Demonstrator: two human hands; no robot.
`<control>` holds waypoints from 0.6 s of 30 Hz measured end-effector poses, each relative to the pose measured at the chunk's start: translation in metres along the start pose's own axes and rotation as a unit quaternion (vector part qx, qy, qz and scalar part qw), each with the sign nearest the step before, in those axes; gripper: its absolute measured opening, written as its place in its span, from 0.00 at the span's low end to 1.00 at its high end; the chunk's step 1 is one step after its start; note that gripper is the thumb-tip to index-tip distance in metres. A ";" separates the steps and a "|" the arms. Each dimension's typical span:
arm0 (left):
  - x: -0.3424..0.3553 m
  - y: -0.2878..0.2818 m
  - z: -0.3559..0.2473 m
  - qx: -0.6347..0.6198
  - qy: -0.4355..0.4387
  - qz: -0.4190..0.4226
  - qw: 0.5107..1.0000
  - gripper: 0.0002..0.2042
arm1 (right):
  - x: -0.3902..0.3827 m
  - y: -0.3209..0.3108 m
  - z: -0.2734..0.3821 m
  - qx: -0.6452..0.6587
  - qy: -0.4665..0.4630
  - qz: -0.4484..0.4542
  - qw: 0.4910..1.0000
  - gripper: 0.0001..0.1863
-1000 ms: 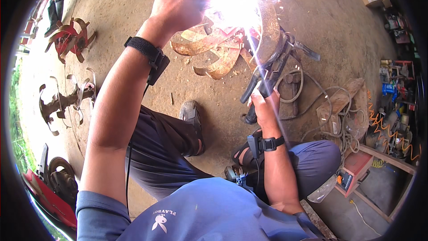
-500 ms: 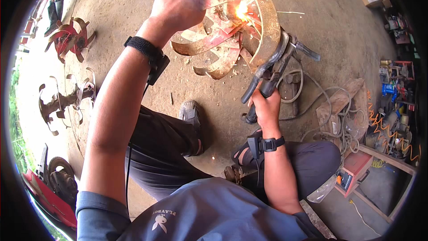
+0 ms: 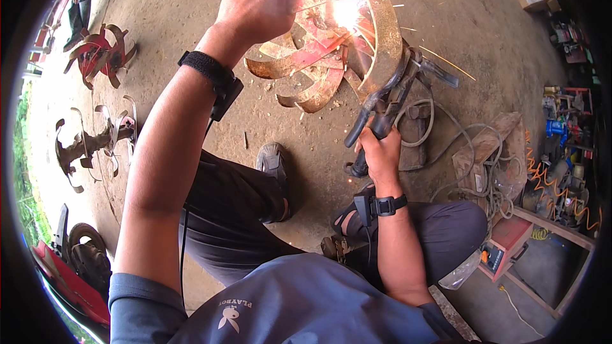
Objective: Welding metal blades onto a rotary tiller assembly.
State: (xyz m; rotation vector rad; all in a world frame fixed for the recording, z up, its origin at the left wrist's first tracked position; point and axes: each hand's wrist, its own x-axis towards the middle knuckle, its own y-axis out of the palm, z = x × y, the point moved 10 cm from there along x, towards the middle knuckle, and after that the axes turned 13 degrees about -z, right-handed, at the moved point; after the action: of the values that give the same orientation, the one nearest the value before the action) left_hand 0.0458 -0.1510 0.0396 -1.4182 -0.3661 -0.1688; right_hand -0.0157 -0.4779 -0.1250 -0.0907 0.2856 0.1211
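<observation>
My left hand point(image 3: 258, 11) is clenched in a fist on a rusty blade of the red tiller rotor point(image 3: 331, 44), which sits on the concrete floor point(image 3: 191, 0) in front of me. My right hand point(image 3: 380, 153) is wrapped tight around the welding electrode holder point(image 3: 376, 105), rod up at the bright arc point(image 3: 347, 13), sparks flying. More rotors point(image 3: 95, 57) lie off to my left.
</observation>
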 end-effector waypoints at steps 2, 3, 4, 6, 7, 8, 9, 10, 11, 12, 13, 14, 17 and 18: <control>-0.001 0.004 0.006 -0.004 -0.030 0.015 0.999 0.23 | -0.001 0.001 0.000 -0.024 0.003 0.003 1.000 0.05; 0.000 0.001 0.006 -0.005 -0.028 0.003 1.000 0.23 | -0.001 0.001 0.002 -0.019 -0.005 0.000 1.000 0.05; 0.000 0.003 0.002 -0.005 -0.001 0.013 1.000 0.25 | -0.001 0.001 0.003 -0.011 -0.002 -0.002 1.000 0.03; -0.001 0.005 -0.003 -0.004 0.026 0.024 0.999 0.27 | -0.001 0.001 0.004 -0.003 0.001 -0.005 1.000 0.05; -0.001 0.004 0.001 -0.005 0.000 0.016 1.000 0.25 | -0.001 0.001 0.006 0.001 -0.002 -0.004 1.000 0.05; -0.001 0.003 0.005 -0.006 -0.025 0.009 1.000 0.23 | -0.001 0.003 0.006 0.000 -0.001 0.003 1.000 0.05; 0.000 0.004 0.005 -0.006 -0.025 0.009 1.000 0.23 | -0.001 0.002 0.002 -0.017 0.017 -0.001 1.000 0.04; 0.001 0.003 0.003 0.006 -0.013 0.005 1.000 0.20 | -0.001 0.003 0.005 -0.009 0.004 0.003 1.000 0.04; 0.000 0.006 0.001 0.021 -0.002 0.019 1.000 0.17 | -0.001 0.002 0.003 -0.001 0.011 -0.003 1.000 0.04; 0.001 0.002 0.001 0.018 0.000 0.001 1.000 0.17 | -0.002 0.003 0.002 0.008 0.020 0.001 1.000 0.04; 0.000 0.003 -0.001 0.014 0.012 0.006 1.000 0.15 | -0.001 0.001 0.001 0.007 0.017 -0.008 1.000 0.04; -0.002 0.005 -0.001 0.018 0.020 0.020 0.999 0.13 | -0.001 0.001 0.000 0.003 0.017 -0.010 1.000 0.03; -0.004 0.000 0.001 -0.008 0.019 0.007 1.000 0.12 | 0.000 0.000 -0.001 0.004 0.007 -0.014 1.000 0.03; -0.004 -0.001 0.003 -0.008 0.020 0.007 1.000 0.12 | 0.001 0.002 0.000 0.007 0.002 -0.001 1.000 0.04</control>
State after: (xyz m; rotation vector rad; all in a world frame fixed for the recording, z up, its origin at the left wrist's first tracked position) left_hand 0.0413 -0.1491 0.0397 -1.4309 -0.3229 -0.1880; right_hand -0.0153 -0.4759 -0.1258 -0.0777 0.2912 0.1159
